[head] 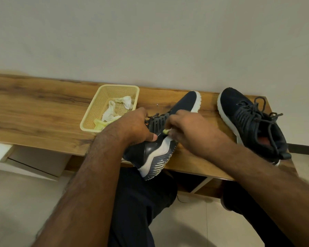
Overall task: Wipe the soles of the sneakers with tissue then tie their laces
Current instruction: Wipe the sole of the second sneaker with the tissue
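Observation:
A dark navy sneaker (184,104) with a white sole lies tilted on its side on the wooden bench (43,111), heel toward me. My left hand (137,127) grips it around the collar. My right hand (187,129) pinches a small wad of tissue (166,131) against the sneaker's white side near the laces. The second navy sneaker (251,122) stands upright at the bench's right end with its laces loose.
A pale yellow plastic basket (103,90) with crumpled used tissues (118,107) sits on the bench left of my hands, against a plain wall. My dark-trousered legs are below the bench edge, over a tiled floor. Open shelves show under the bench.

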